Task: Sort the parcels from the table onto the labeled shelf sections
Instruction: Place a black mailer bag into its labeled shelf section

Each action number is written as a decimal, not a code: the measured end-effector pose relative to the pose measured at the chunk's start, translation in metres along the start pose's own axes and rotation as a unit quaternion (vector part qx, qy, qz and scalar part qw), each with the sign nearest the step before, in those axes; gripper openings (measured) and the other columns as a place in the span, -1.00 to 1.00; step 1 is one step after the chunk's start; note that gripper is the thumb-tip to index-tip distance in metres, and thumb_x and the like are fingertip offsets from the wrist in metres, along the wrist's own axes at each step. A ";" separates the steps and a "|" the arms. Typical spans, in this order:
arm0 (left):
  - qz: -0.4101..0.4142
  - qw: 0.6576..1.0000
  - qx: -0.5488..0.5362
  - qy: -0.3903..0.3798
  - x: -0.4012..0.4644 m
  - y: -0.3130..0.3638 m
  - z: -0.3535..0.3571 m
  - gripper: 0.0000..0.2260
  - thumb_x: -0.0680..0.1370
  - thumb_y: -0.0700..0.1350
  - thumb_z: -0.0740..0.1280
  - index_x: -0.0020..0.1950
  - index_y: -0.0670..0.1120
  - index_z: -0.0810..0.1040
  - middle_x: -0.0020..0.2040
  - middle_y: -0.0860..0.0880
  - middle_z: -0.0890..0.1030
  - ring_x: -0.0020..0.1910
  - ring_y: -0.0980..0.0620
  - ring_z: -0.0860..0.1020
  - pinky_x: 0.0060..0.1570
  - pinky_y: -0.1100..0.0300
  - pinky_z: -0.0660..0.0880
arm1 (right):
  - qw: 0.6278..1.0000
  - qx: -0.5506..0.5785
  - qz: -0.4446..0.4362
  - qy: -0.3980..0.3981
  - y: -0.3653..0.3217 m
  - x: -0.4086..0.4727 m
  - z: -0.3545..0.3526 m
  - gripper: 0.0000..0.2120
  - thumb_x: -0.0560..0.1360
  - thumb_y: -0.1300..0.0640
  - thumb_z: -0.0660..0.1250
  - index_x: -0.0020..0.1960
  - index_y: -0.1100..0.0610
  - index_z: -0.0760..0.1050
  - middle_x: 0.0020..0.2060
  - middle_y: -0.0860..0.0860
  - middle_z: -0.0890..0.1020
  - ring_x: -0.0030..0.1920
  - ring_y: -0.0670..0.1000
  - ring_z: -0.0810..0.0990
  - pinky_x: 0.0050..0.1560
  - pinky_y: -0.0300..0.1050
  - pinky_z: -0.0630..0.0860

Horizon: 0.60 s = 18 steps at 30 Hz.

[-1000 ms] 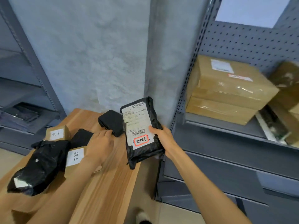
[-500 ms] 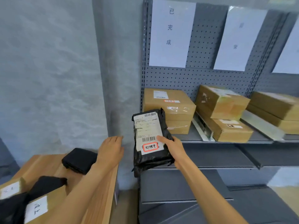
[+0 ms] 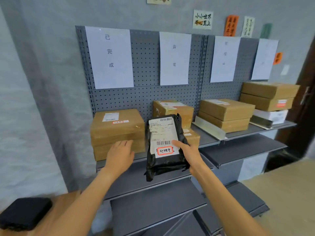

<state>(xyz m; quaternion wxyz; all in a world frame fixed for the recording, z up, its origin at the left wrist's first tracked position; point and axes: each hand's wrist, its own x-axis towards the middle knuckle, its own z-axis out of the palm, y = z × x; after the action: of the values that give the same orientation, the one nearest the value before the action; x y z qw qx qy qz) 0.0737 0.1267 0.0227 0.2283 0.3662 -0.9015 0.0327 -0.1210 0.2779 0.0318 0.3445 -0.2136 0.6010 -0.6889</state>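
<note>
Parcel [image 3: 166,147] tagged 处理中, right hand [image 3: 188,151] gripping.

Boxes [image 3: 117,132] stand on the shelf [image 3: 209,138] below paper signs [image 3: 110,57]; the table [image 3: 68,198] lies left.

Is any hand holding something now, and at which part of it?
The right hand holds the black parcel at its lower right edge, thumb on the label. The left hand is open and holds nothing.

A parcel stockroom: labelled pegboard shelving [image 3: 209,142] stacked with taped cardboard boxes [image 3: 117,130].
</note>
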 end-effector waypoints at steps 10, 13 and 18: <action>0.082 0.997 -0.011 0.008 0.058 0.184 0.014 -0.65 0.60 -0.06 0.20 0.37 -0.11 0.41 0.27 -0.07 0.53 0.25 -0.07 0.44 0.18 0.11 0.37 | 0.996 0.016 -0.007 0.091 -0.066 0.000 -0.179 -0.69 0.43 0.10 0.49 0.11 0.20 0.55 -0.21 0.08 0.73 -0.23 0.10 0.73 -0.34 -0.10 0.61; 0.098 0.995 -0.021 0.003 0.071 0.234 0.017 -0.67 0.58 -0.11 0.20 0.33 -0.15 0.43 0.23 -0.11 0.54 0.22 -0.11 0.45 0.12 0.08 0.39 | 0.994 0.012 -0.017 0.106 -0.084 -0.004 -0.226 -0.68 0.43 0.10 0.48 0.12 0.21 0.56 -0.21 0.07 0.73 -0.23 0.09 0.73 -0.33 -0.11 0.62; 0.132 0.991 -0.025 0.015 0.089 0.301 0.019 -0.58 0.59 -0.08 0.21 0.43 -0.16 0.34 0.32 -0.12 0.48 0.31 -0.11 0.40 0.21 0.08 0.35 | 0.991 -0.002 -0.023 0.135 -0.115 -0.008 -0.289 -0.71 0.44 0.09 0.48 0.08 0.22 0.58 -0.24 0.06 0.73 -0.24 0.06 0.72 -0.29 -0.10 0.62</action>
<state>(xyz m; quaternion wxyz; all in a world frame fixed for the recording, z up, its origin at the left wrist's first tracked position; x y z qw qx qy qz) -0.1924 0.2841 0.0775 0.2444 0.2378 -0.9390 0.0449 -0.3454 0.4852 0.0913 0.2434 -0.1328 0.6381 -0.7183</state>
